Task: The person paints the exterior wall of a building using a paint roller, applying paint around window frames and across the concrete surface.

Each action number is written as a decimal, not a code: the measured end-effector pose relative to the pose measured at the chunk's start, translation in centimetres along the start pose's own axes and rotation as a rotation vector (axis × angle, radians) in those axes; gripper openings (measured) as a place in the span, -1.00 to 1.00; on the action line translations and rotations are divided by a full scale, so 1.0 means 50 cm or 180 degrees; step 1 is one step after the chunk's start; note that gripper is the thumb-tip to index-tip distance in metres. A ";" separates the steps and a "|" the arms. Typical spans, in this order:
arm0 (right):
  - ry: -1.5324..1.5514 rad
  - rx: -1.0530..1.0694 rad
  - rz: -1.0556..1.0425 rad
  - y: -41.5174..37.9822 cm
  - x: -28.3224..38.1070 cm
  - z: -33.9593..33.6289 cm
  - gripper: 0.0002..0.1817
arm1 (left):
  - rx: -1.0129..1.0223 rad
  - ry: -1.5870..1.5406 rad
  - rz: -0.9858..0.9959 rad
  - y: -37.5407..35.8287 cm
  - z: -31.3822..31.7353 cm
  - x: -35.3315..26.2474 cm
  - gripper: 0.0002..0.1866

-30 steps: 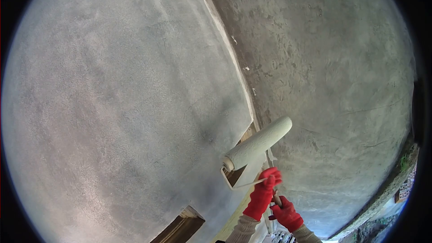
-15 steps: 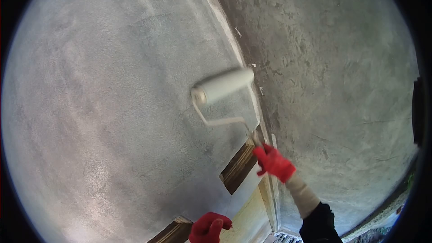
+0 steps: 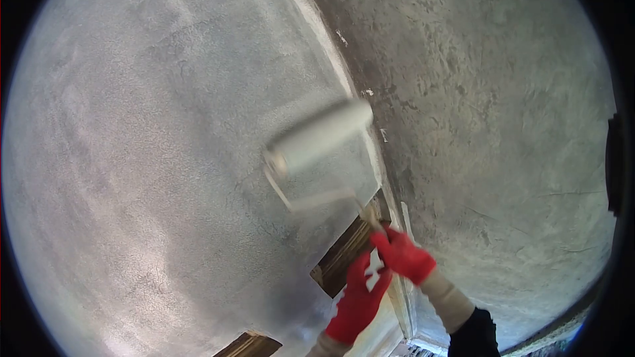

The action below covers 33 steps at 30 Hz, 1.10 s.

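My right hand (image 3: 405,256), in a red glove, is closed around the handle of a paint roller (image 3: 322,137). The white roller sleeve lies against the grey-white painted surface (image 3: 165,125), one end close to the corner line, and is blurred by motion. Its bent wire frame (image 3: 324,199) runs down to the grip. Just below and left of it is my left hand (image 3: 357,304), also red-gloved, its thumb and fingers apart and reaching up beside the right hand. Whether its fingertips touch the handle is hard to make out.
A rough, darker grey surface (image 3: 489,125) meets the painted one along a pale corner strip (image 3: 331,39). Brown wooden beam (image 3: 344,254) shows behind the hands, and a second wooden piece (image 3: 250,345) is at the lower edge.
My left hand has risen from the bottom edge to beside my right hand, its fingers spreading. The roller has shifted slightly left and down, still in my right hand.
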State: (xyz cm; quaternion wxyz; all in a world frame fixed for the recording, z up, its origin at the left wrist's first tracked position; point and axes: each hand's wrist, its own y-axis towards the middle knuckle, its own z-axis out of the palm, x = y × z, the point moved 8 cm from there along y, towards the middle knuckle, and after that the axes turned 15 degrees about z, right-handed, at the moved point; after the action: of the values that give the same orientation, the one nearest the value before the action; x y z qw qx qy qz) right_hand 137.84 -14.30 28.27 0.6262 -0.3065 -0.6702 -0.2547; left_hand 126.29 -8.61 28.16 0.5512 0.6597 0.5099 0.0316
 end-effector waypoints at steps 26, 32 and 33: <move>0.0345 0.0179 0.0473 0.021 -0.412 0.044 -0.48 | -0.0885 -0.1053 -0.2142 -0.184 0.214 0.288 -0.65; 0.0569 0.0364 -0.0415 0.081 -0.220 0.024 -0.60 | -0.1236 -0.1456 -0.1058 0.017 0.132 0.197 -0.72; 0.0560 0.0359 -0.0413 0.069 -0.221 0.025 -0.60 | -0.1238 -0.1466 -0.1057 0.002 0.138 0.205 -0.72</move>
State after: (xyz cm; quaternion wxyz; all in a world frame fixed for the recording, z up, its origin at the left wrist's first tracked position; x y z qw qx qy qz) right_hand 139.81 -12.04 17.01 0.6810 -0.2032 -0.6443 -0.2825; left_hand 135.42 -6.11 20.21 0.7649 0.4400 0.4569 -0.1118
